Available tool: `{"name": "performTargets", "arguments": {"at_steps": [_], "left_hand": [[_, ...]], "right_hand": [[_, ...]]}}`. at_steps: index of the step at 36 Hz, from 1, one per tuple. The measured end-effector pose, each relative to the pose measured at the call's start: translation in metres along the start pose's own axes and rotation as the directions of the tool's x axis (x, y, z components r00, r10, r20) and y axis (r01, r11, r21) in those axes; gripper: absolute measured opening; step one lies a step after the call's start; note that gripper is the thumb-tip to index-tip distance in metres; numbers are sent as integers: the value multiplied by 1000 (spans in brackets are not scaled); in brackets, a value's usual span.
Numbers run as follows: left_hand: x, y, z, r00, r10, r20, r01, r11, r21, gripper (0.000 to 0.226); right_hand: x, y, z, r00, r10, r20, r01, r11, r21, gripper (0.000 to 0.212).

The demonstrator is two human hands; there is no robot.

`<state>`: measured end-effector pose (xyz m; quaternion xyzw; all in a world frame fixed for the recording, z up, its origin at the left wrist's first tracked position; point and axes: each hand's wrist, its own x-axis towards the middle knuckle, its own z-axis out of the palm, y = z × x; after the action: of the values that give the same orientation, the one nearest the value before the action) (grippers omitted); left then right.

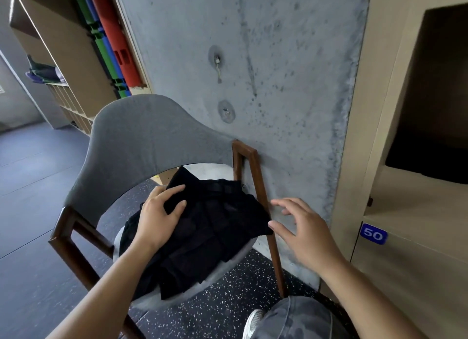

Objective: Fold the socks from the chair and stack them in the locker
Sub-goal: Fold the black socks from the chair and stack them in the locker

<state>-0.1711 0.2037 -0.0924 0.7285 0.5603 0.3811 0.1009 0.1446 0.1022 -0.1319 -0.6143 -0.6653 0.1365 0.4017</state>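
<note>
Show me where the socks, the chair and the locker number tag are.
socks (202,227): head view, middle of the black pile on the seat.
chair (141,141): head view, grey backrest.
number tag (373,234): head view, blue plate reading 50.

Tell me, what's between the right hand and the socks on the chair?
In the head view, the chair's brown wooden arm post stands between the right hand and the black socks; grey wall behind.
</note>
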Motion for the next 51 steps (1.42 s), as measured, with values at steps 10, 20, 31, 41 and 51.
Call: {"name": "performTargets", "arguments": {"at_steps": [10, 20, 31, 41, 51], "left_hand": [[-23, 99, 29, 979, 195, 68, -163, 933, -320, 36], [-42, 178, 99, 913, 318, 255, -111, 796, -595, 58], [-60, 251, 162, 825, 454, 337, -83, 687, -721, 64], [-72, 295, 213, 721, 570, 394, -204, 718, -665, 46], [-72, 320, 267, 702, 574, 420, -112, 672, -732, 53]], "right_hand": [[-16, 6, -41, 998, 30, -58, -26, 997, 74, 39], [-46, 21, -94, 987, 100, -127, -84, 989, 125, 39], [-85, 53, -143, 926, 313, -212, -222, 904, 366, 37], [-103, 73, -187, 771, 474, -424, -271, 848, 455, 27], [-104, 105, -217, 673, 508, -538, -295, 851, 434, 40]]}}
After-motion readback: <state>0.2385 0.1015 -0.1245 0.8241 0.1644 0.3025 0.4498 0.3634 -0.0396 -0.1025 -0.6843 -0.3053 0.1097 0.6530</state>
